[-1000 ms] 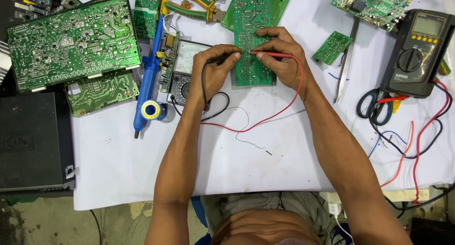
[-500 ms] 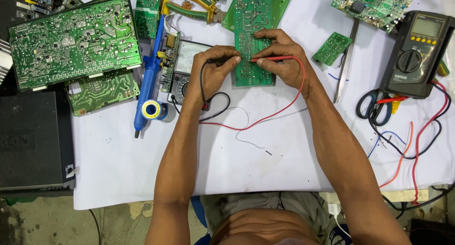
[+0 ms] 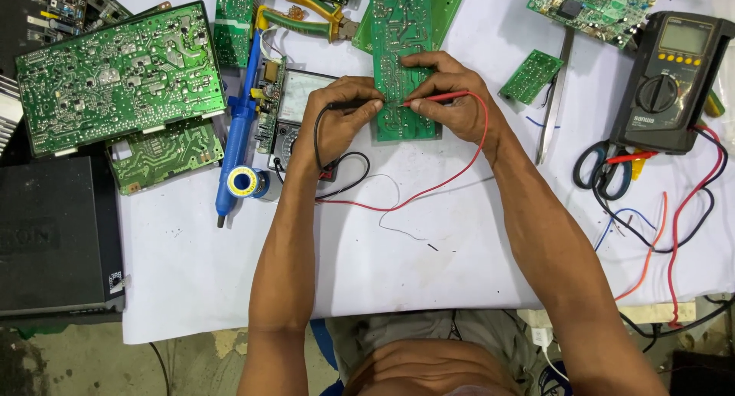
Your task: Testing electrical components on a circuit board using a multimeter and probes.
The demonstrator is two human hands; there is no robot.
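A white sheet [image 3: 230, 273] covers the table, and on it the largest thing is a big green circuit board [image 3: 115, 74] at the far left, above a black box [image 3: 53, 235]. A dark digital multimeter [image 3: 670, 78] lies at the far right, well apart from the hands. In the middle a long narrow green board [image 3: 402, 28] lies with its solder side up. The left hand [image 3: 341, 120] has its fingers closed on a black probe [image 3: 348, 105], and the right hand [image 3: 452, 97] pinches a red probe [image 3: 436, 99]; both tips touch the lower part of this narrow board. An analog meter [image 3: 295, 97] lies just beside the left hand, partly under it. A blue desoldering pump [image 3: 237, 128] lies left of the meter.
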